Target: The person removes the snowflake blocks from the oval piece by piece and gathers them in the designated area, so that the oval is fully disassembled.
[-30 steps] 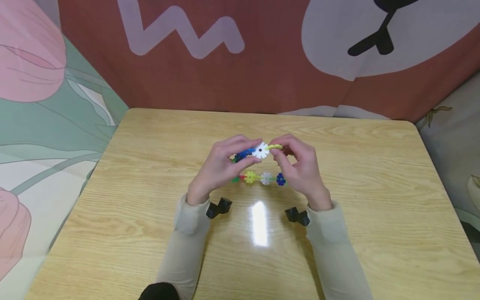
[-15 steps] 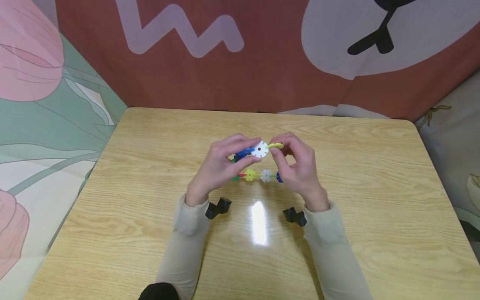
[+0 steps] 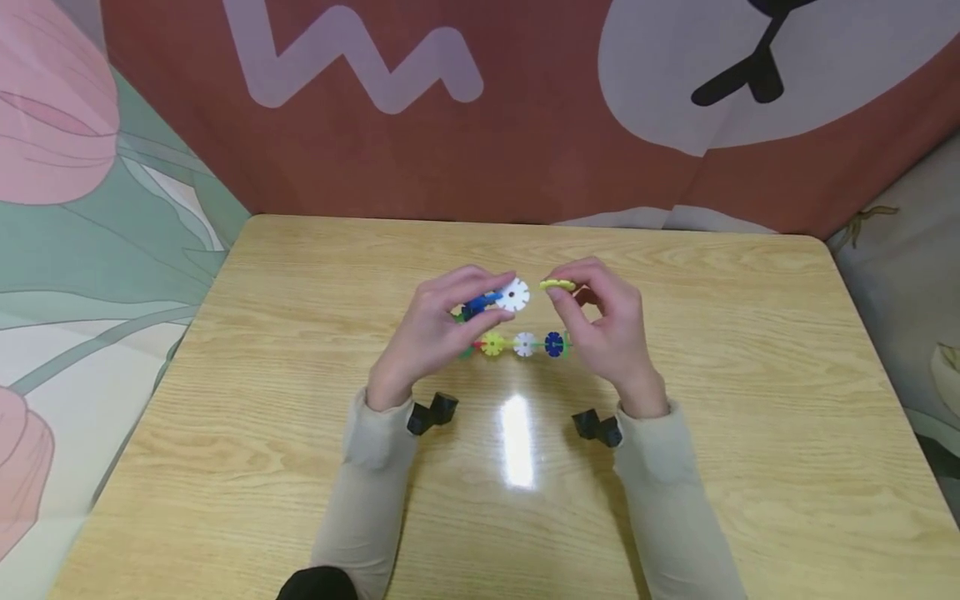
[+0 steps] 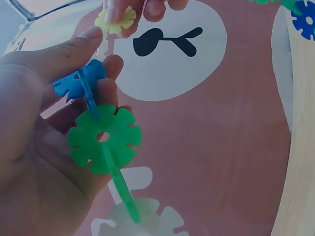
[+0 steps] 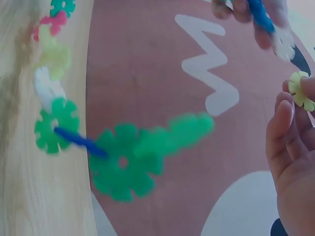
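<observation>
Near the middle of the head view, my left hand holds a chain of notched plastic snowflake discs between thumb and fingers. A white disc is at its tip, then blue discs. A green disc hangs past the palm in the left wrist view. My right hand pinches a yellow disc edge-on, a small gap away from the white one. Below the hands runs a row of linked discs, including a yellow disc and a dark blue disc. Whether it joins the held chain is hidden.
A wood-grain table lies under both arms. Behind it hangs a reddish-brown patterned cloth. Black camera mounts sit at both wrists. A bright light reflection shows on the tabletop.
The yellow disc has come away from the white disc, moving right with my right hand. My left hand has shifted slightly left. More of the row's dark blue disc shows.
</observation>
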### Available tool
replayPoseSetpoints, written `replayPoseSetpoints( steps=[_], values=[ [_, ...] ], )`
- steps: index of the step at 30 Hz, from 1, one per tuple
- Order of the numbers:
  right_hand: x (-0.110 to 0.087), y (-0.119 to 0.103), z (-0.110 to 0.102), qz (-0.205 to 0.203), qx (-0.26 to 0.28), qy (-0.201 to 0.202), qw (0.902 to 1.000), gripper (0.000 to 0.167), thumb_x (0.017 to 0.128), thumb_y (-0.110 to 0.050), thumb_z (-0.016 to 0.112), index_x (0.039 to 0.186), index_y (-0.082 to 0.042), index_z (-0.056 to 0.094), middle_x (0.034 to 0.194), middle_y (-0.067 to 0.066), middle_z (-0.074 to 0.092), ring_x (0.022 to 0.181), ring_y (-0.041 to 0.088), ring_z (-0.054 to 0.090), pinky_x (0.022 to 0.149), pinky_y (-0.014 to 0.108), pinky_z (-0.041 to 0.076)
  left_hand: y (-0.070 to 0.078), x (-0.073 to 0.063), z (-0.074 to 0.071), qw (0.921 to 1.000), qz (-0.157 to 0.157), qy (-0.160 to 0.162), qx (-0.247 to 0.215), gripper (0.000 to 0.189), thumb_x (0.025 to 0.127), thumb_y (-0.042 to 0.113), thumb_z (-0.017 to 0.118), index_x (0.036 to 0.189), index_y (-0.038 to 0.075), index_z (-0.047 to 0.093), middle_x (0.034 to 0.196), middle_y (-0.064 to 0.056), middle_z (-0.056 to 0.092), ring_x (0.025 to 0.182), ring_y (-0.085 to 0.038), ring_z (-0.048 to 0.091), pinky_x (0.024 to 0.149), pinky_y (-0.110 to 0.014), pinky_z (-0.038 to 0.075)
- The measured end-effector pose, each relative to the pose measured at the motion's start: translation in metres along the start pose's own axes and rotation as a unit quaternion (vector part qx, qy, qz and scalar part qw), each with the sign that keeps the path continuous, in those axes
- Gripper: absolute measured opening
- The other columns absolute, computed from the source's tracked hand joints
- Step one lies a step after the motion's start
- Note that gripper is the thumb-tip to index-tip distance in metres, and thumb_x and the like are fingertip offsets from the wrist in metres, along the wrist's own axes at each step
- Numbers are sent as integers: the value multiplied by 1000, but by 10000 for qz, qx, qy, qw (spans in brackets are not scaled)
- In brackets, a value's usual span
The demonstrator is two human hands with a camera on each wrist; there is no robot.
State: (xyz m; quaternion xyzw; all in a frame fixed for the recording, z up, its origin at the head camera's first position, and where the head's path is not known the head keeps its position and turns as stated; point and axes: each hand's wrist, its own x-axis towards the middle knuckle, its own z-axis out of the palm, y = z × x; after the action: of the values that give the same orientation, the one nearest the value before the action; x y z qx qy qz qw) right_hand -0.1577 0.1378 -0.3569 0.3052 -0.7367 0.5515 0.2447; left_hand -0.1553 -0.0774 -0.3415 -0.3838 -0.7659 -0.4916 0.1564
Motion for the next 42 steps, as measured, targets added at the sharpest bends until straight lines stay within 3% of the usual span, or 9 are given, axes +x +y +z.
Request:
replayPoseSetpoints(
  steps=[4,8,12,19,27,32,38,42],
  values=[
    [1,4,-8,221,-13,194,9996,11,83,13,65,93,9,64,91,17,65,80,5,58,62,14,48,-2,-1,-2,9997,-198,14,137,38,82,2,75,118,-4,66,100,-12,70,89,-16,65,79,-26,53],
    [0,12,-19,645,-181,392,9970,9,84,9,66,93,8,68,93,4,61,79,6,56,60,13,46,-4,-3,-5,9988,-408,71,257,39,82,1,74,120,-3,65,102,-13,70,94,-20,66,89,-29,52],
    [-3,23,-32,1363,-701,346,9876,11,89,-3,67,98,2,72,91,-7,55,79,6,53,57,11,43,-5,-4,-9,9980,-532,186,289,39,83,1,73,121,-2,65,105,-14,70,91,-19,64,85,-27,52],
    [-12,47,-54,2478,-1513,-99,9569,20,92,-15,65,105,-1,71,94,9,64,78,2,55,64,11,44,-5,-6,-14,9973,-611,332,215,36,86,1,70,122,-1,64,107,-13,69,84,-15,60,72,-22,48],
    [-23,72,-62,3364,-1998,-810,9167,27,94,-17,61,114,1,65,99,18,65,84,24,58,66,21,44,-6,-6,-15,9973,-591,364,220,36,86,1,71,121,-2,65,103,-14,70,80,-15,60,72,-21,49],
    [-28,81,-63,3761,-2079,-1069,8966,27,93,-15,61,114,3,63,98,19,64,84,29,61,67,26,47,-7,-6,-14,9975,-567,353,215,35,85,-1,71,120,-2,66,101,-13,70,77,-14,60,70,-22,49],
    [-31,84,-64,4028,-2351,-1300,8750,24,93,-15,60,108,3,64,96,19,66,74,22,61,65,27,46,-8,-4,-12,9979,-513,367,140,35,84,-2,71,119,-3,66,100,-14,70,77,-15,61,68,-21,49],
    [-32,85,-64,4255,-2477,-1494,8575,25,95,-20,58,105,2,64,97,20,68,78,25,61,69,31,46,-7,-4,-10,9981,-494,362,101,35,84,-2,71,119,-4,65,99,-14,70,76,-16,61,67,-21,49]
  ],
)
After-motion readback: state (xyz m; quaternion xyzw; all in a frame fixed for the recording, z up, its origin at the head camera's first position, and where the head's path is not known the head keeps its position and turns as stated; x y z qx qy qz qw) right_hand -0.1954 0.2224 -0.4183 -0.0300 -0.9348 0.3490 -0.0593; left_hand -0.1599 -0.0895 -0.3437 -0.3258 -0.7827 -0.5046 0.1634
